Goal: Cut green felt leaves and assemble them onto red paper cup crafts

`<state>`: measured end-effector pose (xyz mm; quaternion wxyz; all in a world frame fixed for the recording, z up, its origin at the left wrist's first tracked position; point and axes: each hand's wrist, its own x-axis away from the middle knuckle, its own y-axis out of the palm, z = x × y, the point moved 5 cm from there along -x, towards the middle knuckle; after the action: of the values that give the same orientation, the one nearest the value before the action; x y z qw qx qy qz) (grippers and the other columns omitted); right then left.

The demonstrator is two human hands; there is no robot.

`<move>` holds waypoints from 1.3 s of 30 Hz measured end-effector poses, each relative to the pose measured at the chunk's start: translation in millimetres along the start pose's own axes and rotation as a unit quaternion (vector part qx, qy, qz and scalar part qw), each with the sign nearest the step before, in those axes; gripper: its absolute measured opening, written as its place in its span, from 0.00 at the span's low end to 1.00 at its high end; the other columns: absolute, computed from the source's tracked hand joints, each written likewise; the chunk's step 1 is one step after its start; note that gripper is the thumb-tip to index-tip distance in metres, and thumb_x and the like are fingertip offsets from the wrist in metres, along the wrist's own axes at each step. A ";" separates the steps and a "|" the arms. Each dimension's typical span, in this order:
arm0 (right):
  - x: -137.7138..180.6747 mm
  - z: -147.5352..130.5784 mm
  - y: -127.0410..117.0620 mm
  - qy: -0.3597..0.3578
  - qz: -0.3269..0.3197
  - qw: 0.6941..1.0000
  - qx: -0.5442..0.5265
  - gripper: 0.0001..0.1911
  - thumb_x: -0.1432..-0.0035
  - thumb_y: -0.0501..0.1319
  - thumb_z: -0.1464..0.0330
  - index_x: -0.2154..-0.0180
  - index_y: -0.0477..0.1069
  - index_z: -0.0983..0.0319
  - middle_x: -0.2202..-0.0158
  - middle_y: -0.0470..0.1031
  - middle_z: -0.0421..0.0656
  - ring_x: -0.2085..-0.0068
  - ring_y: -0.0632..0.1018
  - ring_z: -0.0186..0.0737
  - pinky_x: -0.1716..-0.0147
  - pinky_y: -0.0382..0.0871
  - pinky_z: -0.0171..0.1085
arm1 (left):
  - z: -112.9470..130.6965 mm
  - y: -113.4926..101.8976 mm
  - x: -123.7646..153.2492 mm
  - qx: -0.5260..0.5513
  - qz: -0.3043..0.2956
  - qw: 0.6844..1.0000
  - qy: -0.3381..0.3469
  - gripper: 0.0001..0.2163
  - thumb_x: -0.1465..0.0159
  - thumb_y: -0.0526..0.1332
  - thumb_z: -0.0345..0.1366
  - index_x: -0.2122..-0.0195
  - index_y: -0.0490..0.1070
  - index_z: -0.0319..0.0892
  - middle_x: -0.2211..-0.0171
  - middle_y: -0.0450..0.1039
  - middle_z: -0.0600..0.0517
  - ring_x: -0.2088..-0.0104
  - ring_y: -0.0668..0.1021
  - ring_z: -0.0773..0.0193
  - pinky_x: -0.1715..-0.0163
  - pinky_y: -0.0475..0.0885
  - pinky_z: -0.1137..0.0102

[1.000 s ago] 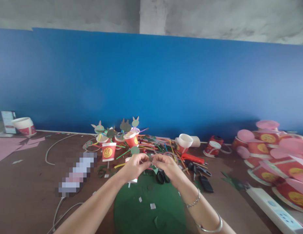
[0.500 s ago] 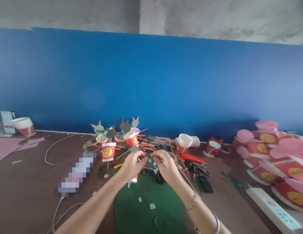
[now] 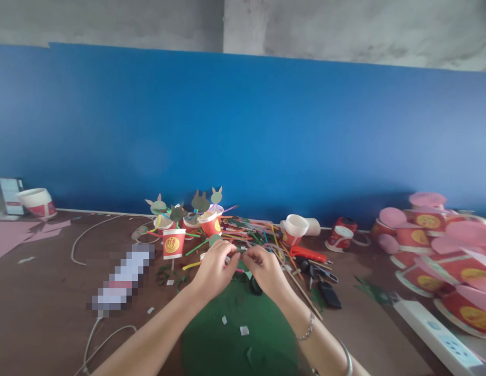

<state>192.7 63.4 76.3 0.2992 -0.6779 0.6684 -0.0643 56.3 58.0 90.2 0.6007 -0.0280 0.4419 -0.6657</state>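
My left hand [image 3: 216, 267] and my right hand [image 3: 269, 269] meet above the far part of a green paper sheet [image 3: 238, 334]. The fingertips of both are pinched close together. Whatever lies between them is too small and dark to make out. Partly hidden behind my left hand is a paper cup with a yellow strip [image 3: 191, 266] and a round green paper head [image 3: 215, 239]. A red and white paper cup [image 3: 174, 244] stands to the left of that hand. Near my right wrist, a black round object [image 3: 256, 285] rests on the green sheet.
Decorated cups with eared paper heads [image 3: 216, 195] stand behind, beside a pile of coloured sticks [image 3: 243, 227]. A red cutter [image 3: 308, 254], black keys [image 3: 329, 295] and a power strip [image 3: 438, 334] lie to the right, near pink-topped cups [image 3: 426, 222]. A phone [image 3: 123, 279] is at left.
My hands have drawn slightly closer together, and my fingertips are pinched tighter. The cups and other objects stay in place.
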 end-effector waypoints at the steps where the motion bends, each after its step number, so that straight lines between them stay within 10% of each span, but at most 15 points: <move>1: -0.1 0.3 -0.2 0.001 0.000 1.000 -0.001 0.09 0.47 0.56 0.68 0.77 0.70 0.62 0.75 0.72 0.41 0.71 0.72 0.38 0.71 0.63 0.34 | 0.0 0.5 0.1 -0.002 0.001 1.000 0.005 0.08 0.37 0.52 0.36 0.71 0.66 0.41 0.70 0.69 0.49 0.66 0.71 0.60 0.66 0.64 0.69; 39: 0.6 -4.9 -3.2 -0.013 0.008 0.999 -0.034 0.08 0.51 0.56 0.70 0.79 0.70 0.62 0.75 0.72 0.41 0.71 0.71 0.37 0.71 0.62 0.33 | 2.4 3.3 1.4 -0.024 0.048 0.997 0.059 0.06 0.39 0.54 0.31 0.71 0.67 0.41 0.71 0.72 0.50 0.67 0.72 0.61 0.65 0.67 0.67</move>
<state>193.2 61.0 81.6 0.2851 -0.6828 0.6720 -0.0307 59.9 55.8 88.9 0.6039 0.0185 0.4930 -0.6260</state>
